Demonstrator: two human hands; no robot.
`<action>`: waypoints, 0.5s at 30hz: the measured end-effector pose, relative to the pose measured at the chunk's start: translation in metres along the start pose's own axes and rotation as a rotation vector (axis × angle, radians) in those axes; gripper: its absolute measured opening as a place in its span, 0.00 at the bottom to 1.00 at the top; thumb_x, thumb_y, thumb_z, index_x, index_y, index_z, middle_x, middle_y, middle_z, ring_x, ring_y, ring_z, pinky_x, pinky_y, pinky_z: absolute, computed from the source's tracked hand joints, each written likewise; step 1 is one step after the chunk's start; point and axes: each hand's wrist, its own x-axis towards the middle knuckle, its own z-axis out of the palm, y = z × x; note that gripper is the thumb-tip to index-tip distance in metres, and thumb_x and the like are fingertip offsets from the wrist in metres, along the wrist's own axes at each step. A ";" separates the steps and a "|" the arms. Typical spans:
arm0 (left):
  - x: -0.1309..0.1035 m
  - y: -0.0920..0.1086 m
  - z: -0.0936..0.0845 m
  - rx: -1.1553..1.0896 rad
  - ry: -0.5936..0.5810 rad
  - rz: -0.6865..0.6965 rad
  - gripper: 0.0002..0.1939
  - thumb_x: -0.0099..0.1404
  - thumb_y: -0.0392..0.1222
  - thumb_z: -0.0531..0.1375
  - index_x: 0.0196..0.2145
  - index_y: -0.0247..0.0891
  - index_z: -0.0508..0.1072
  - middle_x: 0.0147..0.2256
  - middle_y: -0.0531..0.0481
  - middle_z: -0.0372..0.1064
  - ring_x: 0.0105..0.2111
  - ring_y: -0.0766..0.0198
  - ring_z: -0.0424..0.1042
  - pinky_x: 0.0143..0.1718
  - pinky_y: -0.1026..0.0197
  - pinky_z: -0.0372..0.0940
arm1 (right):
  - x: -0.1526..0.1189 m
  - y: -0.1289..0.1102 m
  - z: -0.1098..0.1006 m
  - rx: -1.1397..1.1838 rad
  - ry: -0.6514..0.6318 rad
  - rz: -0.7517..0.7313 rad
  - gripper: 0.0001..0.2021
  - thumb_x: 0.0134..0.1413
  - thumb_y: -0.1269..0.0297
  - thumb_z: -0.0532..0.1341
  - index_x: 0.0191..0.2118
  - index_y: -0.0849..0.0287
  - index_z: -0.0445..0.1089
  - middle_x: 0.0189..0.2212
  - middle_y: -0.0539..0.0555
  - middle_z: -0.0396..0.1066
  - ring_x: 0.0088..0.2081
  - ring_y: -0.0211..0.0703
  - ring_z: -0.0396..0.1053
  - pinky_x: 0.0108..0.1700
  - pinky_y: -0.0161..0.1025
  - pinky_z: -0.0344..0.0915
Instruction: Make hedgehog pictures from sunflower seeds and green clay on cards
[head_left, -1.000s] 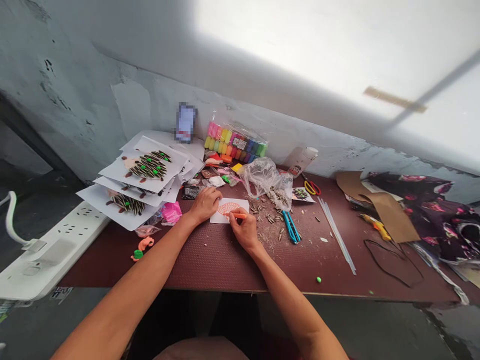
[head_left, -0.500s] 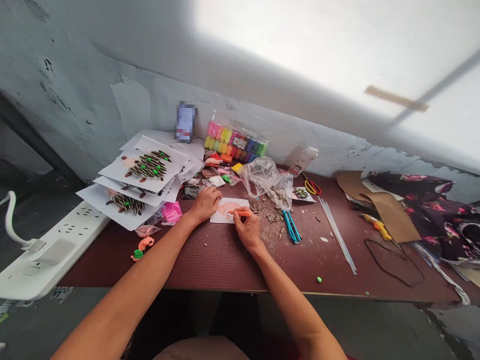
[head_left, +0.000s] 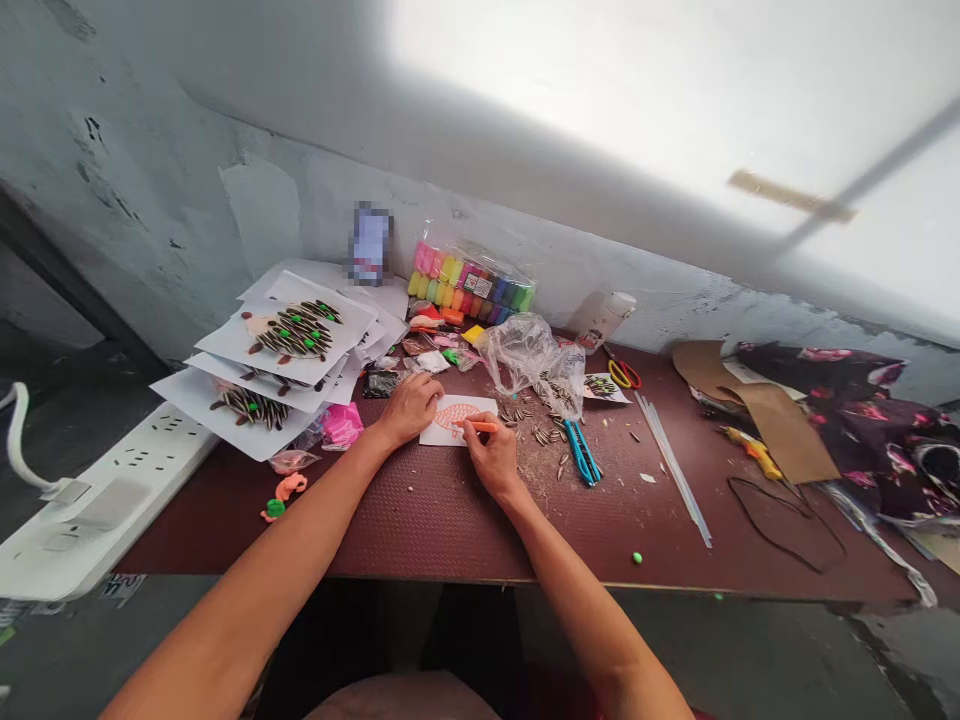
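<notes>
My right hand (head_left: 493,460) is closed around an orange marker (head_left: 484,426), its tip down at a small white sheet of paper (head_left: 429,434). An orange drawing (head_left: 450,414) of a rounded, scale-patterned shape covers part of that sheet. At the paper's left edge rests my left hand (head_left: 411,407), lying flat with nothing in it. Sunflower seeds (head_left: 547,434) are scattered just right of the paper, near a blue utility knife (head_left: 583,455). Behind the left hand lie small packets of coloured clay (head_left: 429,362).
Stacked sheets with seed hedgehogs (head_left: 292,335) and a power strip (head_left: 97,510) are on the left. At the back are a blurred phone (head_left: 370,245), clay sticks (head_left: 472,285) and a white bottle (head_left: 607,320). Scissors (head_left: 624,374), glue sticks (head_left: 675,470) and a yellow glue gun (head_left: 757,455) lie right.
The orange marker's tip has shifted very slightly to the left and down on the paper. My left hand stays in place.
</notes>
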 end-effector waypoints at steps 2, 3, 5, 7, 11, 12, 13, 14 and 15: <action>0.000 0.000 0.000 0.002 0.005 0.002 0.11 0.63 0.30 0.54 0.34 0.38 0.75 0.35 0.44 0.70 0.39 0.53 0.68 0.43 0.52 0.64 | 0.000 0.000 0.000 0.002 0.015 0.005 0.15 0.59 0.55 0.58 0.30 0.58 0.75 0.26 0.53 0.76 0.25 0.40 0.69 0.30 0.35 0.64; 0.000 0.000 0.000 0.003 0.006 0.003 0.11 0.63 0.30 0.54 0.34 0.38 0.75 0.35 0.45 0.70 0.39 0.53 0.68 0.43 0.52 0.64 | 0.000 0.000 0.001 0.000 0.023 0.008 0.14 0.59 0.55 0.58 0.30 0.58 0.75 0.26 0.53 0.76 0.24 0.40 0.69 0.30 0.35 0.64; 0.000 0.000 0.000 0.007 0.004 0.006 0.11 0.63 0.30 0.54 0.34 0.38 0.75 0.35 0.44 0.70 0.39 0.53 0.68 0.43 0.52 0.64 | 0.000 0.000 0.001 -0.008 0.040 0.010 0.14 0.58 0.56 0.58 0.29 0.58 0.74 0.26 0.53 0.75 0.24 0.40 0.69 0.30 0.36 0.65; 0.000 0.000 -0.001 0.008 0.002 0.008 0.11 0.63 0.30 0.54 0.35 0.38 0.75 0.35 0.44 0.70 0.39 0.53 0.69 0.43 0.52 0.64 | 0.000 0.000 0.001 -0.013 0.046 0.006 0.14 0.58 0.56 0.58 0.28 0.58 0.73 0.26 0.53 0.75 0.25 0.40 0.70 0.31 0.36 0.65; 0.000 0.000 0.000 0.005 0.007 0.010 0.10 0.64 0.30 0.54 0.35 0.38 0.75 0.35 0.44 0.70 0.39 0.53 0.69 0.43 0.52 0.64 | 0.000 -0.001 0.000 -0.002 0.018 -0.005 0.15 0.59 0.53 0.58 0.28 0.58 0.73 0.25 0.52 0.74 0.25 0.40 0.69 0.30 0.36 0.64; 0.000 0.000 0.000 0.004 0.009 0.012 0.10 0.63 0.30 0.54 0.35 0.38 0.75 0.35 0.44 0.70 0.39 0.53 0.69 0.43 0.52 0.64 | 0.000 -0.002 0.000 0.001 0.007 -0.008 0.15 0.59 0.53 0.58 0.29 0.58 0.73 0.25 0.52 0.74 0.25 0.40 0.69 0.30 0.36 0.64; 0.000 0.000 0.000 0.003 0.011 0.014 0.10 0.63 0.29 0.54 0.34 0.38 0.75 0.35 0.44 0.70 0.39 0.53 0.69 0.43 0.52 0.64 | 0.000 -0.002 -0.001 0.004 -0.004 -0.011 0.16 0.59 0.52 0.58 0.29 0.58 0.73 0.25 0.52 0.74 0.25 0.39 0.68 0.30 0.36 0.64; 0.000 0.000 0.000 0.003 0.013 0.015 0.10 0.63 0.29 0.54 0.34 0.38 0.75 0.35 0.44 0.70 0.39 0.53 0.69 0.43 0.52 0.64 | 0.000 -0.003 -0.001 0.006 -0.013 -0.016 0.16 0.59 0.52 0.58 0.29 0.58 0.73 0.25 0.52 0.74 0.25 0.39 0.68 0.30 0.36 0.64; 0.000 0.000 0.000 0.003 0.014 0.016 0.10 0.63 0.29 0.54 0.34 0.38 0.75 0.35 0.44 0.70 0.39 0.53 0.69 0.43 0.52 0.64 | 0.001 -0.003 -0.001 0.006 -0.020 -0.021 0.16 0.60 0.52 0.58 0.29 0.58 0.73 0.25 0.52 0.74 0.25 0.39 0.68 0.30 0.36 0.64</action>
